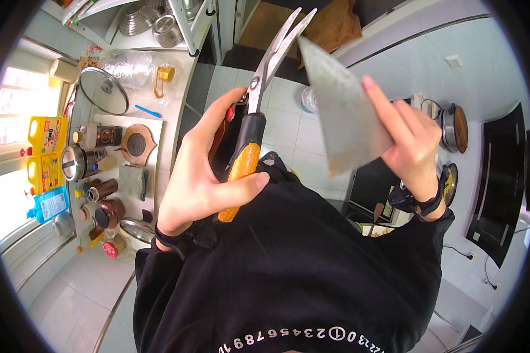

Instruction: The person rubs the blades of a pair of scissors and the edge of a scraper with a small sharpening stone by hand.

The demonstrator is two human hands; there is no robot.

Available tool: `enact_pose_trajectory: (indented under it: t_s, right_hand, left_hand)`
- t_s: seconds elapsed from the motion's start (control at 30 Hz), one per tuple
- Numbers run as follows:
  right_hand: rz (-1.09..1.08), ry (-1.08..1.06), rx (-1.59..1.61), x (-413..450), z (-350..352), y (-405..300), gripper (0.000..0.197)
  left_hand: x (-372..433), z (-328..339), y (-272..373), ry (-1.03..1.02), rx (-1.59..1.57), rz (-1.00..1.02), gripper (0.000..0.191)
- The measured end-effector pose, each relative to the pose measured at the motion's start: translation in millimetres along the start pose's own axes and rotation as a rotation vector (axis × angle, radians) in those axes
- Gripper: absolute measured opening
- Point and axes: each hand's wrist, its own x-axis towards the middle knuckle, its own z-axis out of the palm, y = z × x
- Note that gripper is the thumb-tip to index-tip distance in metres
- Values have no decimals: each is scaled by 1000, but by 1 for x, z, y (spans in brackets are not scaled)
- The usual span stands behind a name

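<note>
My left hand (198, 176) holds a pair of kitchen shears (255, 92) by their black and orange-yellow handles. The blades point up and away from me and stand slightly apart at the tips. In my right hand (406, 137) is a broad grey metal blade, seemingly a cleaver (344, 110), with the index finger laid along its surface. Its handle is hidden by the hand. One upper corner of this blade appears close to the shears' tips; whether they touch I cannot tell. Both are raised in front of my body, over the tiled floor.
A counter (170, 88) on the left carries a glass lid (104, 90), a plastic bottle (128, 70), a blue pen-like stick (148, 111), a sponge (132, 182) and several jars. Yellow detergent jugs (46, 134) stand by the window. On the right are a pot (450, 128) and a pan (449, 185).
</note>
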Motion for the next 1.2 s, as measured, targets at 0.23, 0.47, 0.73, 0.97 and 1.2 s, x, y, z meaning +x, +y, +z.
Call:
enact_pose_trajectory:
  t_s: [0.23,0.47,0.73,0.97,1.2]
  right_hand:
    - [-14,20,17,5,2,3,59]
    - [-28,38,-11,9,4,7,58]
    - [-10,62,-27,11,8,13,56]
    - [1,55,-25,13,8,14,61]
    - [42,69,-29,11,11,18,68]
  left_hand:
    - [3,-2,-1,-6,-1,0,85]
    - [2,-2,1,-2,-19,-29,85]
    - [6,-6,6,-48,-4,-81,85]
    - [7,-4,2,-35,-52,-48,85]
    - [6,-7,3,-63,-31,-68,88]
